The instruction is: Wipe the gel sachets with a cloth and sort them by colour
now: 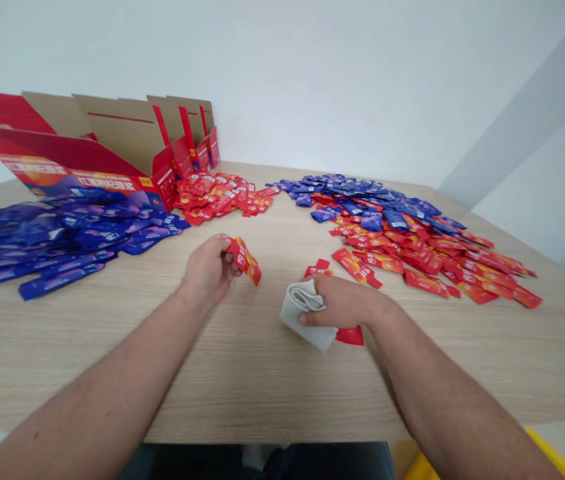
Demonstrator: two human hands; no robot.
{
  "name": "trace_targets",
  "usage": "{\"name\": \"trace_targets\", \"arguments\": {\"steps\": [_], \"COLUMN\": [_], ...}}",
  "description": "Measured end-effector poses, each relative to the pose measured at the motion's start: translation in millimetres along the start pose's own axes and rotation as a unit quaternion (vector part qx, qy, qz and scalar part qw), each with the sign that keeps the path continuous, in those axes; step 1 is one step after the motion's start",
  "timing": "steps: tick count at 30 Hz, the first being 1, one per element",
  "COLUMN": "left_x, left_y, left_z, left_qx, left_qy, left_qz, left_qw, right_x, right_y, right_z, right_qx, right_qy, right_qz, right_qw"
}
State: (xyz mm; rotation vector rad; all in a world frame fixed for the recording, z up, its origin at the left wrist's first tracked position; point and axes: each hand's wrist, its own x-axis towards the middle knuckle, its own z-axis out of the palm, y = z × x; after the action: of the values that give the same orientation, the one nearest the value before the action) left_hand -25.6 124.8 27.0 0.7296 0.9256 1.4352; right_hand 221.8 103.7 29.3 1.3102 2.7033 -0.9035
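Observation:
My left hand pinches a red and orange sachet between its fingers, above the wooden tabletop. My right hand grips a folded grey cloth, with the thumb on the near side and the fingers across the top. A red sachet lies partly under the cloth's right corner. Another red sachet shows just beyond my right fingers, and a third lies a little farther right.
A large heap of blue sachets covers the table's left side. Red sachets lie in a pile at the back, and mixed blue and red ones spread right. An open red cardboard box stands back left. A yellow object sits below the table's near right edge.

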Motion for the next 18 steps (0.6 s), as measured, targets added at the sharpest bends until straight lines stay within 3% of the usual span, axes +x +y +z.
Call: {"name": "trace_targets", "arguments": {"steps": [4, 7, 11, 14, 16, 18], "left_x": [-2, -4, -8, -10, -12, -13], "left_y": [-17, -30, -45, -52, -56, -58], "left_z": [2.4, 4.7, 7.6, 9.2, 10.0, 10.3], "left_qx": [0.013, 0.039, 0.1, 0.132, 0.149, 0.159], "left_qy": [-0.015, -0.039, -0.077, -0.087, -0.093, -0.116], "left_qz": [-0.047, -0.079, -0.103, -0.101, -0.099, -0.105], "left_qw": [0.999, 0.995, 0.987, 0.982, 0.979, 0.975], "right_x": [-8, -13, -11, -4, 4, 12], "right_y": [26, 44, 56, 42, 22, 2], "right_z": [-13, -21, -23, -15, -3, 8], "right_qx": [-0.024, -0.003, 0.1, 0.161, 0.176, 0.136], "right_qy": [0.045, 0.089, 0.25, 0.342, 0.346, 0.313], "right_qz": [0.143, 0.207, 0.211, 0.19, 0.176, 0.165], "right_qw": [0.988, 0.974, 0.94, 0.906, 0.905, 0.925]}}
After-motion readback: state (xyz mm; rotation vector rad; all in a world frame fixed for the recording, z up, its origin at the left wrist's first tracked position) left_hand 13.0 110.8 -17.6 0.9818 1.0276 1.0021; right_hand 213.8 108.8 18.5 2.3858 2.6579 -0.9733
